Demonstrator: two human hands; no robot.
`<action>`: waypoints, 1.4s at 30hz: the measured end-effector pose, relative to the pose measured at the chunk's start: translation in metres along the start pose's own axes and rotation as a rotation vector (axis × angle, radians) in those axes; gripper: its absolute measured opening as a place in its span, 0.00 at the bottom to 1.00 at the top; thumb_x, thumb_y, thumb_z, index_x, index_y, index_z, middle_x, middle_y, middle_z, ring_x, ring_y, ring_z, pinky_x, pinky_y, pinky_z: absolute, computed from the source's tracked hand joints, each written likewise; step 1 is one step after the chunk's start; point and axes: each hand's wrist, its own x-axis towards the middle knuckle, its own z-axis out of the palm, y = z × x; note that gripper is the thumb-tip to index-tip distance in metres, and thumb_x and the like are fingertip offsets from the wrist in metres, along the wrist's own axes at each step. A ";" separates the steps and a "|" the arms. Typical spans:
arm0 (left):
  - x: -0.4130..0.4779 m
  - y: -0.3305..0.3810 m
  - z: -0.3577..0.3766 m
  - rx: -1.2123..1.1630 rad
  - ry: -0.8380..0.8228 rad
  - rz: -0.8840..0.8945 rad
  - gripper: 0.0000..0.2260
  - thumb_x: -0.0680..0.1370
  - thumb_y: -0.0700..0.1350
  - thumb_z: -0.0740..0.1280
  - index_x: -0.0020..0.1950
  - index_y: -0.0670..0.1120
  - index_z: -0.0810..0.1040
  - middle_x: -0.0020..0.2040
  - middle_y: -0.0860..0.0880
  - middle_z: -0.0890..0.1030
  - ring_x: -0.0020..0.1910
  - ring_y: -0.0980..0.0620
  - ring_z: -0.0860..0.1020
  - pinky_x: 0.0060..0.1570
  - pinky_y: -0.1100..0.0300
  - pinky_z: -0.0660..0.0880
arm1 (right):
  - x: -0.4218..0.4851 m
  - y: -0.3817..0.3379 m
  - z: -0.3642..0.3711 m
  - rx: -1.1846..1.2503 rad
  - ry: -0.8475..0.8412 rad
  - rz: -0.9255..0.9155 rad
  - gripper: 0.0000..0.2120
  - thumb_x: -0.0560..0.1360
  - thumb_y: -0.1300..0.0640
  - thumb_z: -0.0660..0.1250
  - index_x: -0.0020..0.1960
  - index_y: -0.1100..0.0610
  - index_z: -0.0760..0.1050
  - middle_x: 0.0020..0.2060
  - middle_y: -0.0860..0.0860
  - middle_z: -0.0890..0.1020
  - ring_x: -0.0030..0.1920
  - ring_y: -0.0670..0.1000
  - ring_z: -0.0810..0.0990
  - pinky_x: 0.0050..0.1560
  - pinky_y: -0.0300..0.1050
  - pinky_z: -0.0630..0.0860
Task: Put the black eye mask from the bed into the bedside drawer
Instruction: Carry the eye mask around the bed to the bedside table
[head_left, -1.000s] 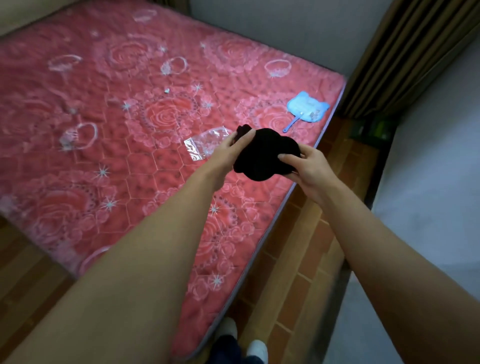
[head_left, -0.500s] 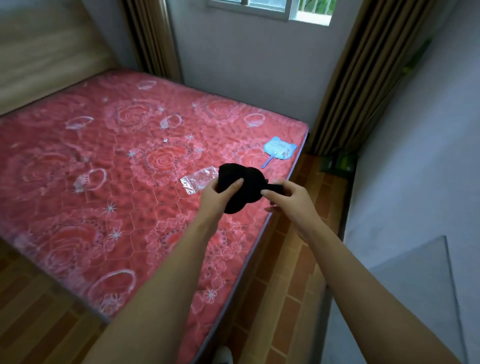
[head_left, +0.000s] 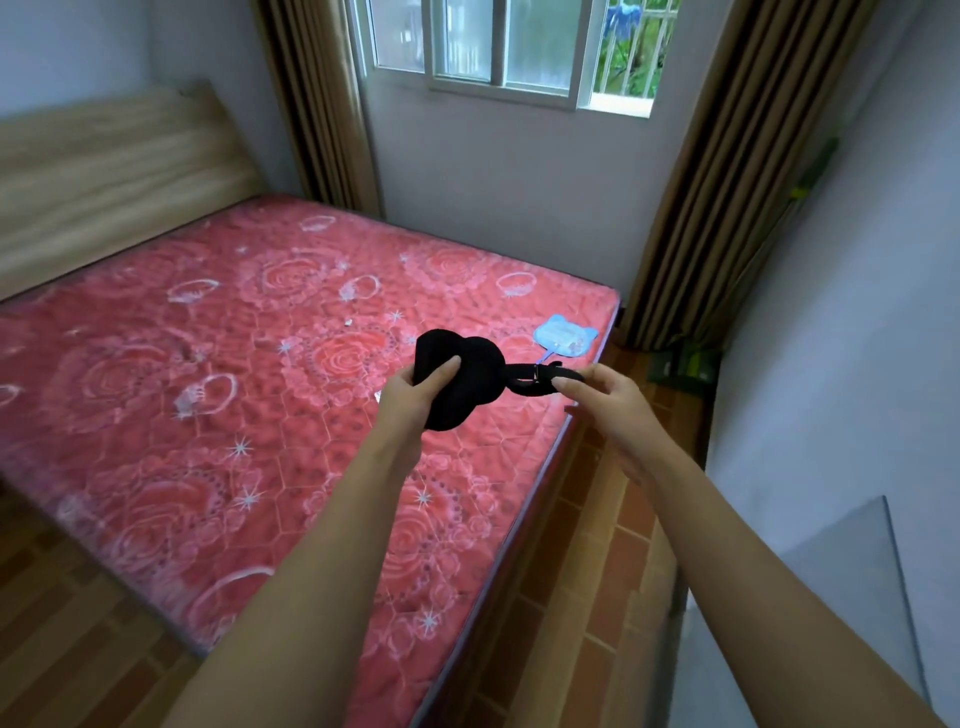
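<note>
The black eye mask (head_left: 470, 382) hangs in the air above the right side of the red quilted bed (head_left: 218, 395). My left hand (head_left: 415, 397) grips the mask's padded body, thumb across its front. My right hand (head_left: 605, 400) pinches the mask's black strap, which is stretched out to the right with a small buckle showing. No bedside drawer is in view.
A light blue cat-shaped fan (head_left: 566, 336) lies near the bed's far right corner. A wooden headboard (head_left: 109, 171) stands at the left. Brown curtains (head_left: 727, 171) flank the window. A brick-pattern floor strip (head_left: 587, 561) runs between bed and right wall, with a grey surface (head_left: 831, 597) at lower right.
The view has tilted up, bringing the window and headboard into sight. My hands have drawn apart, pulling the mask's strap out to the right. The clear plastic bag is now hidden behind them.
</note>
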 end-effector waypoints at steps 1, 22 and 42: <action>0.000 0.000 -0.001 0.000 0.004 -0.001 0.03 0.71 0.46 0.71 0.42 0.51 0.79 0.43 0.48 0.82 0.44 0.50 0.81 0.42 0.59 0.76 | 0.000 0.001 0.000 0.029 -0.024 0.011 0.03 0.72 0.54 0.69 0.40 0.51 0.76 0.44 0.50 0.81 0.48 0.49 0.79 0.49 0.43 0.74; 0.005 -0.001 -0.037 0.026 0.061 -0.037 0.07 0.70 0.47 0.71 0.47 0.48 0.80 0.43 0.49 0.83 0.42 0.52 0.82 0.39 0.61 0.76 | 0.023 0.007 0.048 -0.255 -0.206 0.058 0.05 0.73 0.56 0.68 0.40 0.56 0.80 0.34 0.49 0.80 0.35 0.47 0.76 0.32 0.35 0.72; 0.024 -0.013 -0.117 -0.023 0.474 -0.135 0.13 0.71 0.43 0.70 0.52 0.39 0.77 0.42 0.44 0.79 0.43 0.45 0.78 0.40 0.56 0.75 | 0.070 0.025 0.108 0.398 -0.099 0.278 0.10 0.75 0.66 0.56 0.37 0.58 0.68 0.24 0.50 0.68 0.23 0.44 0.66 0.26 0.37 0.69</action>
